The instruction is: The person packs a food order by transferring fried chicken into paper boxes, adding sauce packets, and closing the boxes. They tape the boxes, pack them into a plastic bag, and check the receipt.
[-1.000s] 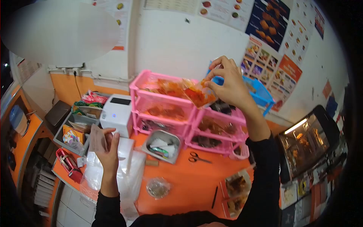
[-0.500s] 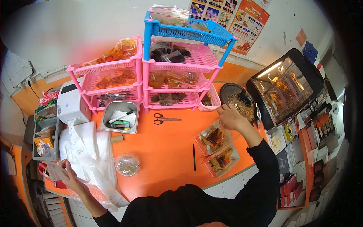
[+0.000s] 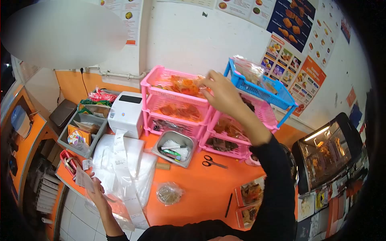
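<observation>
My left hand (image 3: 96,192) is closed on a thin white paper slip (image 3: 84,179), at the left edge of the orange table. My right hand (image 3: 222,93) is up at the top tier of the pink rack (image 3: 177,92). Its bent fingers and thumb are apart, right beside clear packets of orange-red sauce (image 3: 183,85); whether they touch is hard to see. Below, a metal tray (image 3: 189,160) holds a marker and white and green items. Two open food boxes (image 3: 246,193) with brown food lie partly behind my right arm.
A white label printer (image 3: 125,114) with a long paper strip (image 3: 120,154) stands beside clear plastic bags (image 3: 102,160). Scissors (image 3: 213,162), a black pen (image 3: 228,205) and a round wrapped packet (image 3: 169,193) lie on the table (image 3: 197,213). A lit food warmer (image 3: 327,152) stands at right.
My right hand has moved from above the food boxes leftward and up to the sauce packets on the rack. The view has swung left. My left hand still holds the paper slip.
</observation>
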Demonstrator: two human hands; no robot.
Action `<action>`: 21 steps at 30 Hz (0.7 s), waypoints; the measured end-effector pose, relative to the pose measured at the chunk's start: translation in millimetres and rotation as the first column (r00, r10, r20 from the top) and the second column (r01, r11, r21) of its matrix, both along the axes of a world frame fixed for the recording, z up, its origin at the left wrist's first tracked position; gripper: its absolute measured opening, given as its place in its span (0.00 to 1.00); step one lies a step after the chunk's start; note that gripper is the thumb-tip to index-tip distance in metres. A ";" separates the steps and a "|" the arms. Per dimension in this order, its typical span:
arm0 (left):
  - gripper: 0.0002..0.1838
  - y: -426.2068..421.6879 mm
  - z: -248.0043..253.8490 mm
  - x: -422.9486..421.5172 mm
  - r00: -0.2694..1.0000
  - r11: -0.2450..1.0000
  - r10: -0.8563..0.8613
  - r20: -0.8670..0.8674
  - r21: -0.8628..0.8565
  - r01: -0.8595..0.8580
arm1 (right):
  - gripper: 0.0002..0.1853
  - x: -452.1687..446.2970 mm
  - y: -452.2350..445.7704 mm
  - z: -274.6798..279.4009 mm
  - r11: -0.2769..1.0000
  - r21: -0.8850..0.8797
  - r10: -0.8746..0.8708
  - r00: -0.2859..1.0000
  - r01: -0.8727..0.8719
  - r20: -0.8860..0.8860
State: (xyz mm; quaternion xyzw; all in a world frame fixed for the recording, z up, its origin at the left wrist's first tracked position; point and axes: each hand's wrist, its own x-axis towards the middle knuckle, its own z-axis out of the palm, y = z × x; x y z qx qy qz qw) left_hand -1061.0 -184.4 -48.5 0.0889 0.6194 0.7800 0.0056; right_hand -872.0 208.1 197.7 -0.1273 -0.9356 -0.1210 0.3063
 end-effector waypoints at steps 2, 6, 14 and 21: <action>0.18 -11.7 -12.1 -2.8 1.000 0.999 0.014 0.026 0.044 -0.015 | 0.08 -59.2 56.3 -14.4 0.978 0.104 -0.186 0.981 0.179 0.059; 0.17 -40.7 -18.1 -7.1 0.988 0.993 0.122 0.100 -0.022 -0.120 | 0.05 -106.5 127.0 -42.9 0.899 0.035 -0.434 0.875 0.437 0.216; 0.36 -70.6 -57.0 -8.5 0.981 0.974 0.194 0.008 -0.117 -0.191 | 0.04 -53.0 63.0 9.2 0.929 0.243 -0.296 0.954 0.279 0.036; 0.36 -28.6 -18.0 41.4 0.985 0.988 -0.142 -0.099 -0.070 0.135 | 0.02 137.0 -65.8 54.0 0.949 0.281 -0.151 0.989 0.145 -0.001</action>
